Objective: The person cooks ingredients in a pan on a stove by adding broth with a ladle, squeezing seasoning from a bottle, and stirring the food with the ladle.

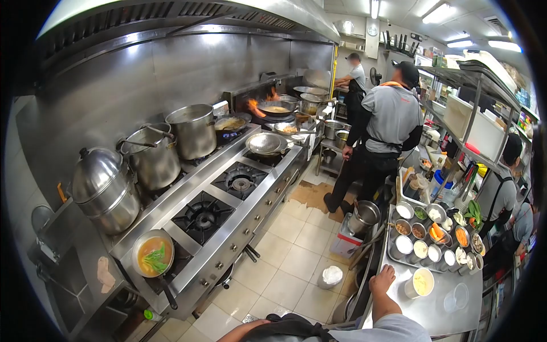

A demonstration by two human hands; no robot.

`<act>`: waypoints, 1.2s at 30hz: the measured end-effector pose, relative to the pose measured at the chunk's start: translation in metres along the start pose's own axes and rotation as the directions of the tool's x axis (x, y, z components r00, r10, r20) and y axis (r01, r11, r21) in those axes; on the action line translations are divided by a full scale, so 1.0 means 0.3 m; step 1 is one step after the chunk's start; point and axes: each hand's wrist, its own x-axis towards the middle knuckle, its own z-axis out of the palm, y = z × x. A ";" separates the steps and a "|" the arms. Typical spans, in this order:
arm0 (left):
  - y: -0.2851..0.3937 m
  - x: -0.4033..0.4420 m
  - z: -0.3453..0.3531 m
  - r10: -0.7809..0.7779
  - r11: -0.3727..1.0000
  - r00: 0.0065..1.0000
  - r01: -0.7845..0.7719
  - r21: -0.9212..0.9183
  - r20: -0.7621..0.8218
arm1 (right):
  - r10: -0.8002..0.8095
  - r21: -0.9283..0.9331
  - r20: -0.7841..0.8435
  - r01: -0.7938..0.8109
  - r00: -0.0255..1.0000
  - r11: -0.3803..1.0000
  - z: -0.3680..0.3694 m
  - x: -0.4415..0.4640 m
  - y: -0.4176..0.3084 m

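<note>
1. Steel counter [441, 323], landmark for this list: bare at its near end, loaded with tins further along.
2. Right hand [382, 279]: resting on the counter's aisle-side edge, fingers bent; whether they are spread or pressed together cannot be told.
3. Left hand: outside the view, grip cannot be told; only the left forearm [245, 330] shows, low and well apart from the counter.
4. White tub [420, 283], yellow contents: upright on the counter, near the right hand, apart from it.
5. Clear container [456, 297]: on the counter, just beyond the tub.
6. Metal tins [404, 245], one lot, assorted contents including white and orange: grouped on the counter, past the tub.
7. White bucket [330, 276]: on the floor, aisle side of the counter.
8. Stove [228, 256], steel, several burners: across the aisle from the counter.
9. Pan [152, 255], orange liquid with green leaves: on the stove, across from the counter.
10. Co-worker [393, 117], grey shirt, dark cap: standing beyond the counter's far end, back to camera.
</note>
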 end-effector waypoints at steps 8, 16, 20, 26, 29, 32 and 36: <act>-0.018 0.015 -0.011 0.027 0.999 1.000 -0.027 0.035 -0.004 | -0.006 -0.018 0.005 0.006 1.000 1.000 0.000 -0.003 0.000; -0.033 0.028 -0.018 0.042 0.998 0.999 -0.042 0.054 -0.003 | 0.010 -0.008 0.035 -0.010 0.999 1.000 -0.016 -0.002 -0.008; -0.057 0.026 -0.018 0.055 0.997 0.998 -0.054 0.064 -0.013 | -0.008 -0.012 0.007 0.008 1.000 1.000 0.000 0.000 0.001; -0.083 0.030 -0.023 0.080 0.994 0.997 -0.079 0.073 -0.012 | 0.010 -0.011 0.065 -0.010 0.998 1.000 -0.011 0.002 -0.008; -0.088 0.034 -0.026 0.089 0.993 0.996 -0.088 0.075 -0.008 | 0.011 -0.015 0.068 -0.010 0.998 1.000 -0.006 0.003 -0.003; -0.089 0.039 -0.029 0.096 0.992 0.995 -0.095 0.082 -0.009 | 0.003 0.007 0.058 -0.004 0.998 1.000 0.014 0.001 0.011; -0.090 0.041 -0.035 0.095 0.991 0.995 -0.094 0.093 -0.007 | -0.016 0.041 0.050 0.014 0.999 0.999 0.010 -0.001 0.016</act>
